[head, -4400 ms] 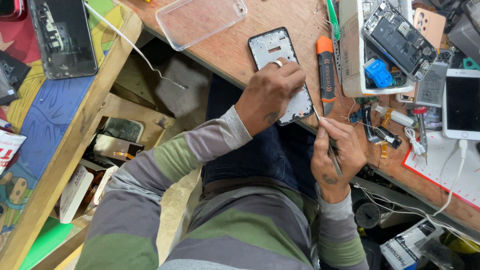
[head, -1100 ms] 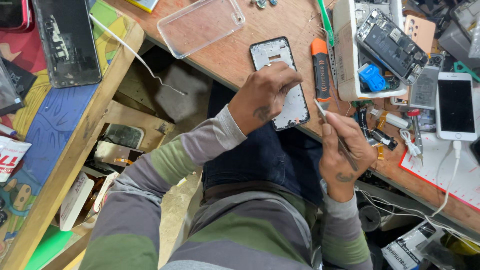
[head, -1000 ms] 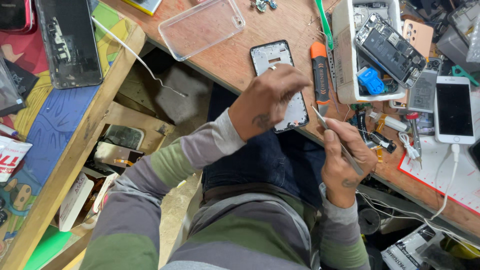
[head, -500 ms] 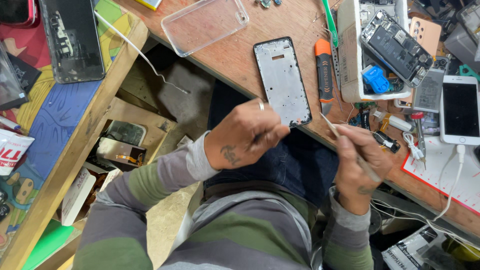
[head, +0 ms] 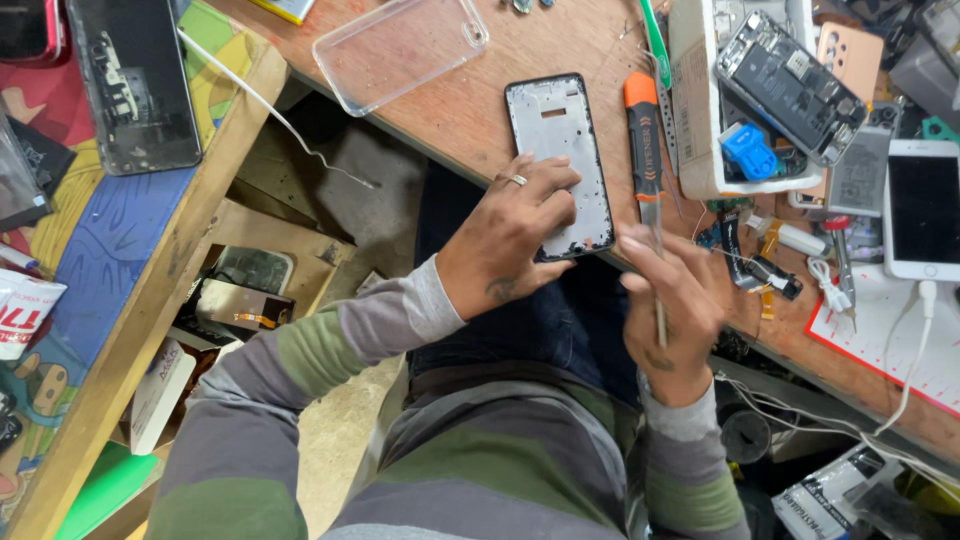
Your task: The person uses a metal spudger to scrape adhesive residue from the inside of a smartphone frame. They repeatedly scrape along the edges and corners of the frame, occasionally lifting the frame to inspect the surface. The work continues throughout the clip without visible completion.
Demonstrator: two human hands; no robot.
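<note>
Head view looks down on your wooden workbench [head: 470, 110], littered with phone parts, a clear phone case [head: 405, 45] and an orange-handled screwdriver [head: 643, 120]. The black phone frame [head: 558, 150] lies flat at the bench edge, long axis running away from you. Your left hand [head: 510, 240] is nearer, fingers spread over the frame's lower left side, touching it. Your right hand [head: 672, 315], just right of the frame's near corner, pinches thin tweezers [head: 659, 270] pointing up.
</note>
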